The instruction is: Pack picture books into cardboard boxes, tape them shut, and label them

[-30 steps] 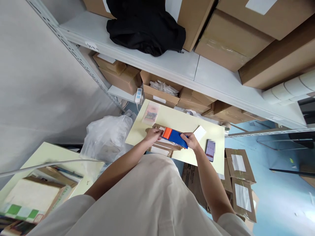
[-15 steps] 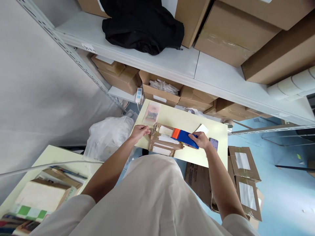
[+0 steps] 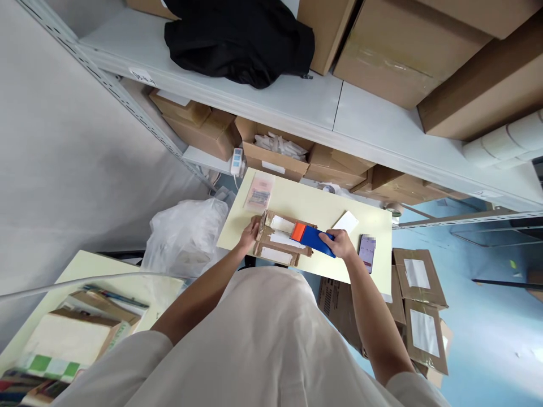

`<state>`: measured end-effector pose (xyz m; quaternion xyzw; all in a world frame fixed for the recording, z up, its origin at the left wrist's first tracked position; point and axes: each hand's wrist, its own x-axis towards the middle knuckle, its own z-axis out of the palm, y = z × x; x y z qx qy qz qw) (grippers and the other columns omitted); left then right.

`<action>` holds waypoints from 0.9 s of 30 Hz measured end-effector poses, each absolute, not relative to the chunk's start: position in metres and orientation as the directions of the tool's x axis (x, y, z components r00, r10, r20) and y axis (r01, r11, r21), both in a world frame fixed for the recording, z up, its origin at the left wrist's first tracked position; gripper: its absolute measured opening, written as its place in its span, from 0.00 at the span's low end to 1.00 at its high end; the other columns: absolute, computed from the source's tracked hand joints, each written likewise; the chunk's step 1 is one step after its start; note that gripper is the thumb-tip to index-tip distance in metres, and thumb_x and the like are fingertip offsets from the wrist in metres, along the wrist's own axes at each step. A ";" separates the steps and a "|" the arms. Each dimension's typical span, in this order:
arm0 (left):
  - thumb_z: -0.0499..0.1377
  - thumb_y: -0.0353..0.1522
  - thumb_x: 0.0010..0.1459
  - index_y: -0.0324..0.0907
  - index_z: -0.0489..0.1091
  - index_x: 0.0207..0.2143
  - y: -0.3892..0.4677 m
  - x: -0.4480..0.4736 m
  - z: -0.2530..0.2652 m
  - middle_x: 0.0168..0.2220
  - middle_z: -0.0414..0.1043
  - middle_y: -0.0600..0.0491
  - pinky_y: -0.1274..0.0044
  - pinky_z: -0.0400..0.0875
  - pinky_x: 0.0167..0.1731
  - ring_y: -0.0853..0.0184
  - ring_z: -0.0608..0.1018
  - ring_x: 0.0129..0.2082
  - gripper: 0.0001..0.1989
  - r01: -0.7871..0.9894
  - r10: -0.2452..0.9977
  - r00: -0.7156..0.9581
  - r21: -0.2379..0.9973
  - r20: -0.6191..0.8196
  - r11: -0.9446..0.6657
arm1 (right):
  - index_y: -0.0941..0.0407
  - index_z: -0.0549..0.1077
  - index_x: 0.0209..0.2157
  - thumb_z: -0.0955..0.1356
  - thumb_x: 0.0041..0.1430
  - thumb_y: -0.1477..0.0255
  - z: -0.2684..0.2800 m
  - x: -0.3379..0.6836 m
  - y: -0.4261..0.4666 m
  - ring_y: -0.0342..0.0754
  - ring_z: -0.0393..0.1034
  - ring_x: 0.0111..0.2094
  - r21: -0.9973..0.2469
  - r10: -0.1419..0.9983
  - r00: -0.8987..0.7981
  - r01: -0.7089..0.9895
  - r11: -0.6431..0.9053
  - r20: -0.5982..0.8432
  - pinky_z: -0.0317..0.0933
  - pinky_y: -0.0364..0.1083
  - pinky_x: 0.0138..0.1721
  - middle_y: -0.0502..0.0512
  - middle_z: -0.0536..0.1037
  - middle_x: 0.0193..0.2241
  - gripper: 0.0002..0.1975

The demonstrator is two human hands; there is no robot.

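Observation:
A small brown cardboard box (image 3: pixel 265 240) with white paper strips on its upper side lies at the near edge of the pale yellow table (image 3: pixel 292 192). My left hand (image 3: pixel 249 233) grips its left end, the fingers partly hidden against the cardboard. In my right hand (image 3: pixel 339 244) is a blue tape dispenser (image 3: pixel 316 239) with an orange front end. That orange end rests over the right part of the box; whether tape runs from it I cannot tell. Right of my right hand lies a phone (image 3: pixel 366 252), and beyond it a white card (image 3: pixel 345 221).
A clear pinkish bag (image 3: pixel 258 192) lies at the table's far left corner. Behind stands a shelf (image 3: pixel 292 104) with cartons and black clothing (image 3: pixel 241 42). White plastic bags (image 3: pixel 182 234) are on the left, stacked cartons (image 3: pixel 424 328) on the right.
My left hand has come down from a raised pinch to grip the box's left end. The tape dispenser and my right hand have shifted slightly left.

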<state>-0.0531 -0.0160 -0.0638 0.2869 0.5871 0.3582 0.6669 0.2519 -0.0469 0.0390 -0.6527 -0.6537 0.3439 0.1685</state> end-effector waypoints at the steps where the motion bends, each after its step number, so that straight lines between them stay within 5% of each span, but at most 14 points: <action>1: 0.61 0.45 0.51 0.42 0.71 0.36 -0.015 -0.055 -0.064 0.41 0.76 0.48 0.76 0.67 0.47 0.61 0.71 0.54 0.17 -0.116 0.841 0.019 0.834 -0.540 0.539 | 0.54 0.54 0.14 0.63 0.54 0.48 0.039 0.252 -0.047 0.40 0.48 0.19 -0.668 0.970 -0.091 0.739 -0.086 -0.226 0.45 0.43 0.21 0.46 0.54 0.13 0.28; 4: 0.59 0.50 0.52 0.42 0.68 0.48 -0.012 -0.067 -0.053 0.52 0.71 0.43 0.68 0.59 0.56 0.56 0.60 0.63 0.27 0.169 0.928 -0.015 0.914 -0.373 0.370 | 0.54 0.54 0.14 0.63 0.54 0.48 0.039 0.254 -0.046 0.40 0.47 0.19 -0.666 0.967 -0.097 0.741 -0.087 -0.235 0.46 0.43 0.21 0.46 0.54 0.13 0.28; 6: 0.62 0.52 0.45 0.42 0.60 0.58 -0.008 -0.071 -0.039 0.61 0.60 0.40 0.62 0.49 0.61 0.52 0.48 0.68 0.41 0.465 0.969 0.171 0.881 -0.180 0.081 | 0.54 0.54 0.14 0.63 0.54 0.48 0.040 0.255 -0.046 0.40 0.47 0.19 -0.672 0.965 -0.105 0.735 -0.087 -0.241 0.46 0.43 0.21 0.46 0.53 0.13 0.28; 8: 0.69 0.51 0.32 0.40 0.53 0.63 -0.001 -0.065 -0.024 0.66 0.49 0.37 0.59 0.40 0.63 0.45 0.42 0.68 0.58 0.562 0.866 0.497 0.783 -0.063 -0.266 | 0.54 0.54 0.13 0.63 0.54 0.49 0.040 0.256 -0.045 0.40 0.47 0.18 -0.675 0.964 -0.106 0.733 -0.090 -0.244 0.46 0.43 0.20 0.46 0.54 0.13 0.28; 11: 0.71 0.48 0.26 0.38 0.51 0.65 0.012 -0.044 -0.011 0.67 0.44 0.36 0.57 0.32 0.63 0.41 0.43 0.67 0.63 0.556 0.682 0.727 0.653 -0.082 -0.514 | 0.54 0.55 0.13 0.63 0.54 0.49 0.041 0.257 -0.045 0.40 0.48 0.18 -0.668 0.958 -0.117 0.738 -0.092 -0.262 0.46 0.43 0.20 0.46 0.55 0.12 0.28; 17: 0.70 0.40 0.30 0.39 0.49 0.65 0.018 -0.033 -0.017 0.59 0.59 0.36 0.56 0.29 0.62 0.43 0.60 0.59 0.59 0.654 0.671 0.727 0.443 -0.147 -0.612 | 0.54 0.57 0.14 0.61 0.56 0.49 0.043 0.258 -0.041 0.40 0.50 0.17 -0.648 0.945 -0.149 0.758 -0.080 -0.291 0.46 0.43 0.20 0.47 0.58 0.12 0.28; 27: 0.67 0.43 0.35 0.40 0.51 0.64 0.016 -0.029 -0.011 0.57 0.61 0.37 0.56 0.35 0.61 0.44 0.63 0.57 0.54 0.696 0.674 0.712 0.329 -0.197 -0.639 | 0.54 0.61 0.14 0.64 0.51 0.49 0.025 0.351 -0.055 0.41 0.54 0.18 -0.636 0.923 -0.117 0.756 -0.157 -0.366 0.49 0.43 0.22 0.47 0.61 0.12 0.26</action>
